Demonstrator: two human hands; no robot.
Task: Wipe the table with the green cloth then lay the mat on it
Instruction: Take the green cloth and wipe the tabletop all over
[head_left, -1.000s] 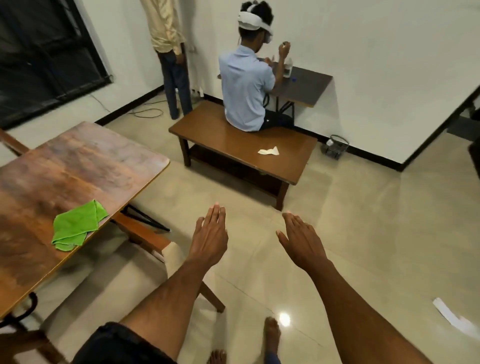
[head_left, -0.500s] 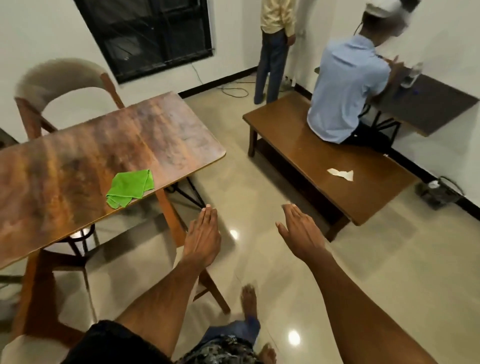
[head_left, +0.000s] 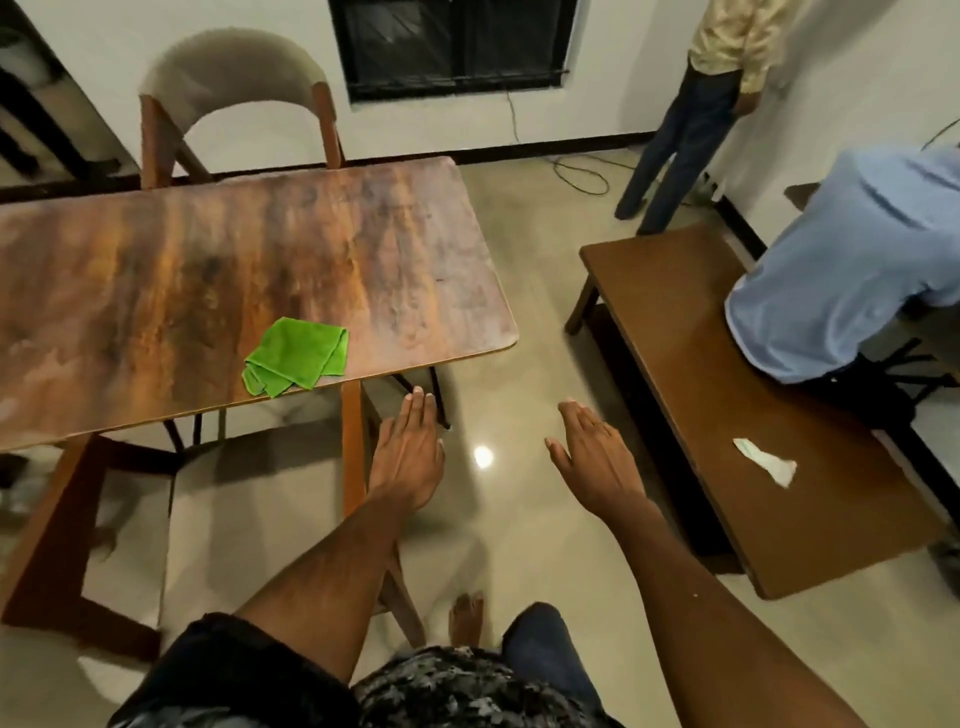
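1. The green cloth lies crumpled near the front edge of the table, up and to the left of both hands, touching neither.
2. The left hand and right hand are stretched out flat over the floor, fingers straight, holding nothing.
3. No writing can be read anywhere.
4. The tabletop is worn brown wood; a chair stands behind it, a bench with a paper scrap to the right, and a dark window in the white wall.

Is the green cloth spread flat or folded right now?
Folded. The green cloth lies loosely doubled over near the table front edge, with layered corners bunched at its lower left. Neither hand touches it.
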